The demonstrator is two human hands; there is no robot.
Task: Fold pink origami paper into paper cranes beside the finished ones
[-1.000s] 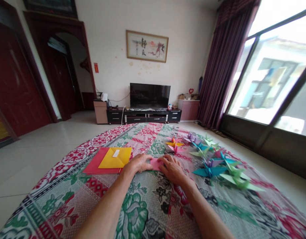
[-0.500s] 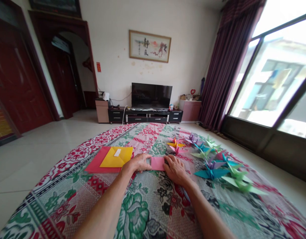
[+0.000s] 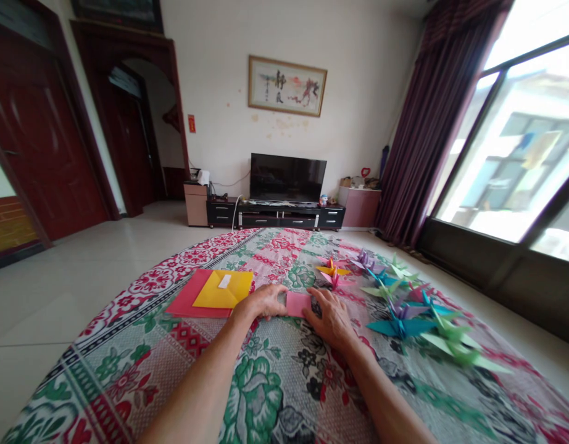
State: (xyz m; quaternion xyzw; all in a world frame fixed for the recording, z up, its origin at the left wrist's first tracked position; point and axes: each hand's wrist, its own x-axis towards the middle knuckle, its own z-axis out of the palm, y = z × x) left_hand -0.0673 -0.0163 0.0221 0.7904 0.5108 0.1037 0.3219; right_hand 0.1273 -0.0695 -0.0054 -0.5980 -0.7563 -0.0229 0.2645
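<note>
Opens straight from the pink paper point(image 3: 298, 304) to the far edge of the counter point(image 3: 273, 248), between the yellow paper point(image 3: 223, 294) and the orange bird point(image 3: 333, 270). Opens too toward the near side, between left forearm point(image 3: 194, 382) and right forearm point(image 3: 386, 388). Crowds up toward the right edge with raised wings of folded birds point(image 3: 407, 327), beside the right hand point(image 3: 331, 316). Meets only low, flat yellow and red papers point(image 3: 187, 297) left of the left hand point(image 3: 266, 301).

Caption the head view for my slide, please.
Left hand and right hand flank a pink paper square on a flowered tablecloth, paper cranes at right.
</note>
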